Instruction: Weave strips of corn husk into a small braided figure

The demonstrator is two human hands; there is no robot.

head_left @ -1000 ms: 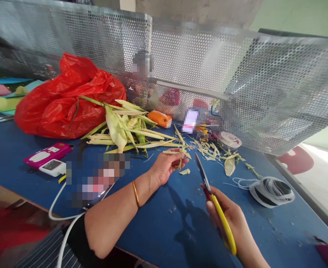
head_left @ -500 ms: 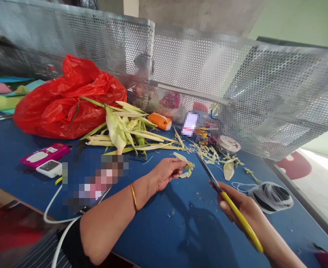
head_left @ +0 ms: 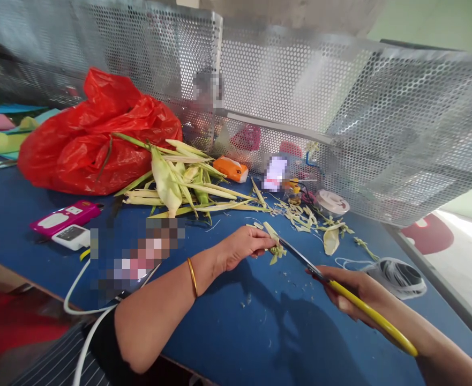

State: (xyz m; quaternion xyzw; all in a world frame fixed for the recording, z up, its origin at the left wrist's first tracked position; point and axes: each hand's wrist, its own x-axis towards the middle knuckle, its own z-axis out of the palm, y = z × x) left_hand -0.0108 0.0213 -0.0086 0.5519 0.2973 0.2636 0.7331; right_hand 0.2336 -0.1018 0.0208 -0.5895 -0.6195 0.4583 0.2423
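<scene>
My left hand (head_left: 246, 245), a gold bangle on its wrist, pinches a small bundle of pale green corn husk pieces (head_left: 276, 254) just above the blue table. My right hand (head_left: 350, 292) is wrapped round a pair of yellow-handled scissors (head_left: 374, 316). The metal blades point left, with their tips at the husk bundle beside my left fingertips. Whether the tips touch the bundle or are parted, I cannot tell. Beyond my hands, cut husk scraps (head_left: 305, 217) lie scattered, and a heap of long husks (head_left: 167, 185) is to the left.
A red plastic bag (head_left: 99, 145) fills the back left, near an orange packet (head_left: 231, 169). A perforated metal screen (head_left: 276, 80) borders the far edge. At right lie a white ring-shaped roll (head_left: 332, 202) and a white string bundle (head_left: 396, 276). A white cable (head_left: 73, 289) runs beside my left arm.
The scissors have swung lower and flatter, bringing their tips to the husk bundle. My right hand has moved right and slightly down; my left hand has shifted a little right.
</scene>
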